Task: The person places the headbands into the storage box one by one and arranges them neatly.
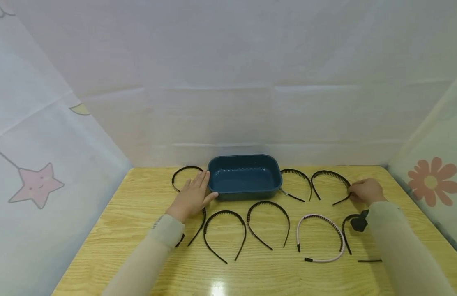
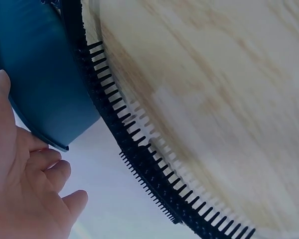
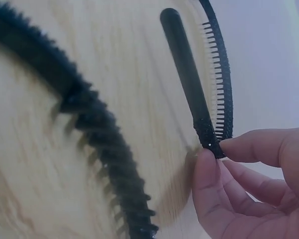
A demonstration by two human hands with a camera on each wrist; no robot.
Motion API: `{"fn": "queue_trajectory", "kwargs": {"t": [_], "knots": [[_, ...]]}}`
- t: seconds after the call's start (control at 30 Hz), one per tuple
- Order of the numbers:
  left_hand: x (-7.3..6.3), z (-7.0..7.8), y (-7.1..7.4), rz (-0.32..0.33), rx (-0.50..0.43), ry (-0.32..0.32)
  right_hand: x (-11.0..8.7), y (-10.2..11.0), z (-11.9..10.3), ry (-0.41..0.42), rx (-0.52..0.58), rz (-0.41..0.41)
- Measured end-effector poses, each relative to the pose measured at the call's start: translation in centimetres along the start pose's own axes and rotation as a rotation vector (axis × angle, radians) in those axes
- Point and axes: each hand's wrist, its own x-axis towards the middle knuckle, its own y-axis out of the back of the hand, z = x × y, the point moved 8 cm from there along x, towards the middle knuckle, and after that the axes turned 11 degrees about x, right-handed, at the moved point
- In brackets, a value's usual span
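My right hand (image 1: pixel 366 191) pinches a black toothed headband (image 1: pixel 330 172) on its right side, near the back right of the table. In the right wrist view, the thumb and index finger meet on that headband (image 3: pixel 224 89). My left hand (image 1: pixel 193 196) rests against the left end of a dark blue rectangular basin (image 1: pixel 243 196). Its fingers lie fairly straight along the wall and its thumb is at the front corner, as the left wrist view shows at the basin's rim (image 2: pixel 27 124). Another black headband (image 1: pixel 187 167) lies partly behind this hand.
Several black headbands lie on the wooden table (image 1: pixel 139 230), including one front-left (image 1: pixel 225 212), one front-centre (image 1: pixel 267 202) and one beside the basin (image 1: pixel 296 171). A pink-and-black headband (image 1: pixel 324 260) lies front right. White cloth (image 1: pixel 250 102) stands behind the table.
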Motion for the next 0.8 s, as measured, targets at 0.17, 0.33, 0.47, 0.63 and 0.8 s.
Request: {"fn": "queue_trajectory", "kwargs": {"t": [0.17, 0.33, 0.47, 0.63, 0.8], "knots": [[-0.1, 0.4, 0.4, 0.013, 0.001, -0.019, -0.4, 0.1, 0.4, -0.025, 0.119, -0.017], [-0.2, 0.5, 0.3, 0.019, 0.001, -0.026, -1.1, -0.1, 0.4, -0.054, 0.204, -0.055], [-0.3, 0.5, 0.3, 0.019, -0.014, -0.027, -1.4, 0.1, 0.4, -0.06, 0.252, -0.088], [-0.3, 0.4, 0.3, 0.03, -0.013, -0.034, -1.4, 0.5, 0.4, -0.073, 0.319, -0.102], [-0.2, 0.2, 0.3, 0.037, -0.013, -0.034, -1.5, 0.8, -0.1, -0.054, 0.356, -0.109]]}}
